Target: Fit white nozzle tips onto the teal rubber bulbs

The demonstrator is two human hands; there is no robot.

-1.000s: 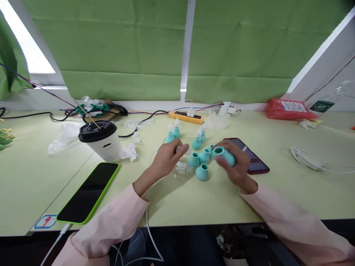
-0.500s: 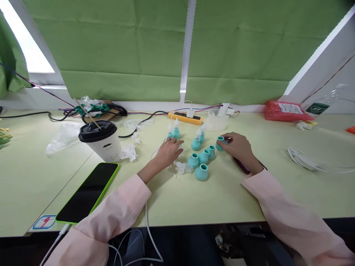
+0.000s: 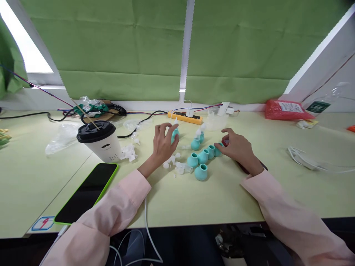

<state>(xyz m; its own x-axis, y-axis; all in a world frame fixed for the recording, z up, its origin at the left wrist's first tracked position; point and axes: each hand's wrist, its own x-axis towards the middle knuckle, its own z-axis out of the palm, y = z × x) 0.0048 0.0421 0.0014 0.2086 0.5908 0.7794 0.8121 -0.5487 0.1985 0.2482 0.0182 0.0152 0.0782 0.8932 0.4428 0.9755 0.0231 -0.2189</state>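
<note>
My left hand [image 3: 163, 143] curls its fingers and thumb round a small teal rubber bulb [image 3: 173, 139] with a whitish nozzle, mostly hidden behind the fingers. Close behind it stands another nozzled bulb [image 3: 177, 130]. My right hand [image 3: 235, 146] has thumb and forefinger apart, the thumb beside an open-necked teal bulb [image 3: 218, 150] resting on the table. That bulb ends a row of several similar ones, with one more bulb [image 3: 201, 172] in front. Two upright nozzled bulbs [image 3: 195, 144] stand behind the row. Loose translucent pieces [image 3: 180, 168] lie between my hands.
A lidded paper cup [image 3: 104, 147] and a green-edged phone [image 3: 87, 192] are on the left. A yellow power strip [image 3: 185, 117] and a clear plastic container [image 3: 216, 121] sit at the back. Under my right wrist lies a dark flat object [image 3: 244, 169]. A red package [image 3: 287, 110] stands back right.
My right hand has set its bulb down at the row's end and opened its fingers. My left hand has lifted and curled round a nozzled bulb, uncovering translucent pieces.
</note>
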